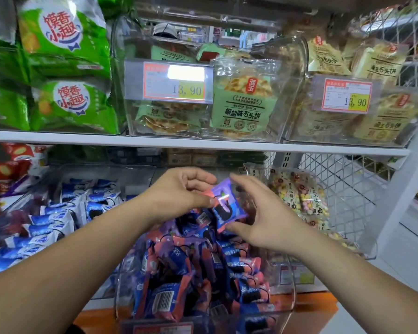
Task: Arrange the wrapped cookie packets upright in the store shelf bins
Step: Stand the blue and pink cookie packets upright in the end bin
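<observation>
Head view: left hand (179, 194) and right hand (263, 219) pinch packet (225, 209) over packet-filled bin (293, 295).

- The white shelf board (203, 143) carries clear bins (293, 97) of flat cake packets, with green snack bags (65, 104) at the left.
- Below it, a clear bin (118, 297) holds cookie packets (174, 263).

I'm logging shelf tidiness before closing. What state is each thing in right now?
purple packet: lifted over the middle bin, tilted, held by both hands.
left hand: pinches the packet's left edge.
right hand: grips its right side.
middle bin: full, packets jumbled, not upright.
blue packets: packed in leaning rows.
</observation>
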Demonstrator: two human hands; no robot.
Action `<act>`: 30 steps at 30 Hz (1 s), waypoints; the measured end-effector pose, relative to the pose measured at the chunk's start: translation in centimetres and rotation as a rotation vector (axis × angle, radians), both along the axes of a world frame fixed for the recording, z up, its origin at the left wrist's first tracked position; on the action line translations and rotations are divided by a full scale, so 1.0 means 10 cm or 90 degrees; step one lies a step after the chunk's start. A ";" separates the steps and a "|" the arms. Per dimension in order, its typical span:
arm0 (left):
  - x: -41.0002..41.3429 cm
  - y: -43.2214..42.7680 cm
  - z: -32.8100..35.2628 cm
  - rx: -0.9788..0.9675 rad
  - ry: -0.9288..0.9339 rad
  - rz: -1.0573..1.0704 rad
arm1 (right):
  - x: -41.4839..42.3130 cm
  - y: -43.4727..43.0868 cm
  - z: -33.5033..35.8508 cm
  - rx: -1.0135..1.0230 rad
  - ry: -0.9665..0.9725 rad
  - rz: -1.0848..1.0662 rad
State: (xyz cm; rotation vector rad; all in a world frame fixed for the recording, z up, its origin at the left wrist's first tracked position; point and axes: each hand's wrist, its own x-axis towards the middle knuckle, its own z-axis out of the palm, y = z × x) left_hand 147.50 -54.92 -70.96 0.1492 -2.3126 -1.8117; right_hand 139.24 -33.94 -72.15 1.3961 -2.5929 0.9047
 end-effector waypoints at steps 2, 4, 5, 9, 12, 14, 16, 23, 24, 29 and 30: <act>-0.02 0.02 0.02 -0.068 -0.013 -0.017 | 0.03 0.01 0.08 0.036 0.071 0.027; -0.05 0.05 0.02 -0.104 -0.020 -0.054 | 0.03 -0.02 0.11 0.063 0.111 0.040; -0.06 0.08 0.02 -0.102 -0.015 -0.068 | 0.03 -0.04 0.12 0.073 0.110 0.030; -0.14 0.07 0.04 -0.014 0.035 0.015 | -0.04 -0.05 0.09 0.125 0.061 -0.011; -0.28 -0.15 -0.06 -0.316 0.008 0.101 | -0.09 -0.06 0.05 0.132 0.054 0.002; -0.36 -0.25 -0.13 -0.558 -0.079 0.091 | -0.09 -0.09 0.03 0.129 0.072 -0.020; -0.42 -0.26 -0.15 -0.635 -0.118 0.061 | -0.08 -0.11 0.00 0.201 0.142 -0.064; -0.53 -0.27 -0.12 -0.748 -0.186 0.023 | -0.02 -0.26 0.07 0.478 0.195 -0.129; -0.50 -0.28 -0.09 -0.759 -0.190 0.019 | -0.02 -0.27 0.08 0.478 0.198 -0.128; -0.34 -0.41 0.00 -0.721 -0.163 0.012 | -0.06 -0.32 0.09 0.494 0.214 -0.106; -0.30 -0.41 0.00 -0.703 -0.144 0.027 | -0.06 -0.33 0.08 0.504 0.210 -0.101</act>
